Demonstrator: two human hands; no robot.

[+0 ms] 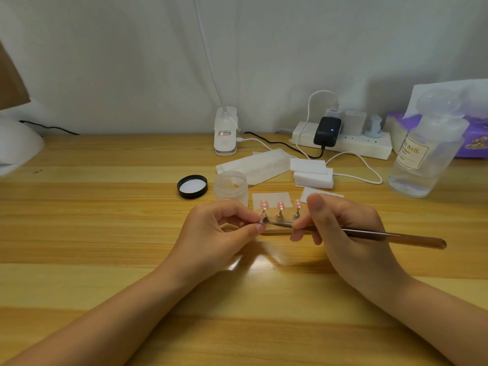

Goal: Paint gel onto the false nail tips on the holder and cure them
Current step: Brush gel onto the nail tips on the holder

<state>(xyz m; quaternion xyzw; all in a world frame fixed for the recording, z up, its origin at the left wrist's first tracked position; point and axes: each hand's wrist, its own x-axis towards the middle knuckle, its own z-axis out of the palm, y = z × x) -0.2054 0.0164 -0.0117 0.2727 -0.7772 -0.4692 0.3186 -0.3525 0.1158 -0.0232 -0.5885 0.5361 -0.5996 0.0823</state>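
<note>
Nearest me, low in the frame, my two forearms reach up over the wooden table. At centre my left hand pinches its fingertips together on something small at the brush tip; I cannot tell what. My right hand clamps thumb and fingers on the brush shaft, handle pointing right. Just behind, three pink nail tips stand upright on the holder. Above them sit an open jar and, left of it, its black lid.
</note>
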